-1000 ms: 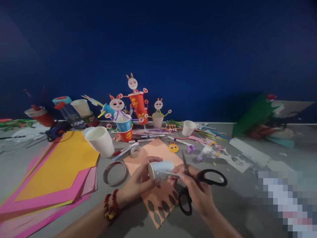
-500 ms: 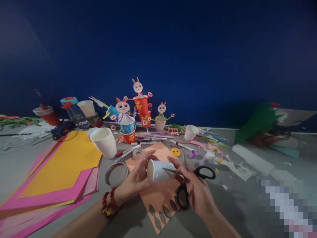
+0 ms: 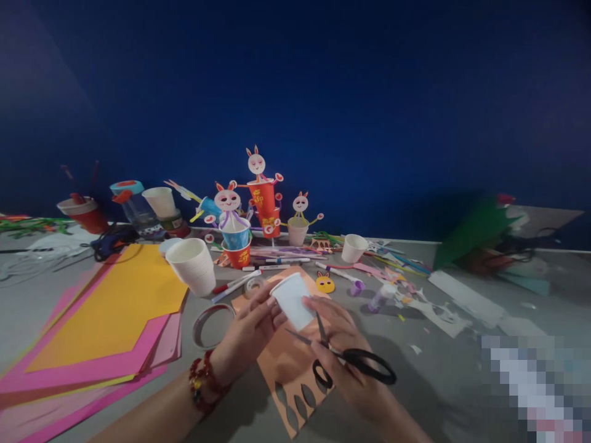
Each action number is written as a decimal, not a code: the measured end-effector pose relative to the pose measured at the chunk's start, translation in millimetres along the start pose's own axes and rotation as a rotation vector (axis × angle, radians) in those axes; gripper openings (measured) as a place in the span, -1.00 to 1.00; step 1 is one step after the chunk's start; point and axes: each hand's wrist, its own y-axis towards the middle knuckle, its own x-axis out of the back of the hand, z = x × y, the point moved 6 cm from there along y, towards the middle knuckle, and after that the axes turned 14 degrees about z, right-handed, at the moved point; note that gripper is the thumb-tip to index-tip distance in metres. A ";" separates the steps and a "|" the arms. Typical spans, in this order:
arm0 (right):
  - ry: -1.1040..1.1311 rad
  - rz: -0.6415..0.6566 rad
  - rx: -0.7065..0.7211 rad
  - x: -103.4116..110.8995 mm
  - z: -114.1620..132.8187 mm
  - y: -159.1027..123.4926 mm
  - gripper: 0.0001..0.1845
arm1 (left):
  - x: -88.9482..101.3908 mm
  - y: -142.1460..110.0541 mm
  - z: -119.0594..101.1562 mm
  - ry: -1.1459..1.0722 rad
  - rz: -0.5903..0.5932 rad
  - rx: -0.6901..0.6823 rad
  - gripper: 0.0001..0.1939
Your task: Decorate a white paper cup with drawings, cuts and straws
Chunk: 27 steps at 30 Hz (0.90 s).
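Note:
Between both hands a white paper cup [image 3: 294, 301] is held tilted above an orange sheet [image 3: 286, 363] with leaf-shaped holes cut in its near end. My left hand [image 3: 252, 329], with a red bead bracelet at the wrist, has its fingers on the cup's rim side. My right hand [image 3: 341, 344] pinches the cup's side with its fingertips and also carries black-handled scissors [image 3: 369, 364], whose blades are apart and point left beneath the cup. Beyond the cup lies a yellow animal-face cutout [image 3: 325, 282].
Left of my hands are a tape roll [image 3: 196, 329], stacked paper cups [image 3: 194, 267] and coloured sheets [image 3: 106, 307]. Rabbit-faced cup figures [image 3: 262, 197] stand at the back. To the right are a glue stick [image 3: 382, 297], paper scraps [image 3: 438, 314] and another white cup [image 3: 354, 247].
The cup has turned from lying sideways to more upright, its rim now up. The scissors have swung lower, their blades moving from in front of the cup to below it.

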 end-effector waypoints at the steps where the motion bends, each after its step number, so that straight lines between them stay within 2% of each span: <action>1: -0.033 0.035 0.028 -2.8 2.9 2.0 -0.75 | -0.4 0.0 -0.1 0.001 -0.001 -0.002 -0.70; 6: 0.014 0.107 0.070 -11.8 7.6 6.0 -0.77 | -9.8 -7.8 -8.2 0.126 -0.014 -0.018 -0.46; 9: 0.113 0.113 0.036 -10.7 7.5 4.6 -0.77 | -11.7 -13.0 -12.8 0.198 -0.045 0.004 -0.43; 13: 0.248 -0.047 -0.024 0.6 -0.7 -2.8 -0.78 | -13.3 -14.0 -13.9 0.235 0.031 0.034 -0.39; 15: 0.295 -0.112 -0.073 3.0 -8.6 -7.6 -0.79 | -14.0 -14.5 -17.5 0.388 0.047 0.002 -0.31; 19: 0.257 -0.135 -0.149 2.1 -17.2 -14.0 -0.80 | -23.5 -16.0 -28.3 0.694 0.084 -0.116 -0.26; 21: 0.233 -0.135 -0.129 2.4 -15.1 -14.7 -0.81 | -29.2 -15.8 -31.4 0.695 0.137 -0.145 -0.32; 24: 0.214 -0.069 -0.081 0.0 -8.8 -11.6 -0.80 | -33.5 -14.7 -31.8 0.620 0.239 -0.135 -0.42; 27: 0.208 -0.006 -0.046 -2.7 -3.4 -7.4 -0.78 | -29.1 -14.1 -27.4 0.561 0.282 -0.087 -0.39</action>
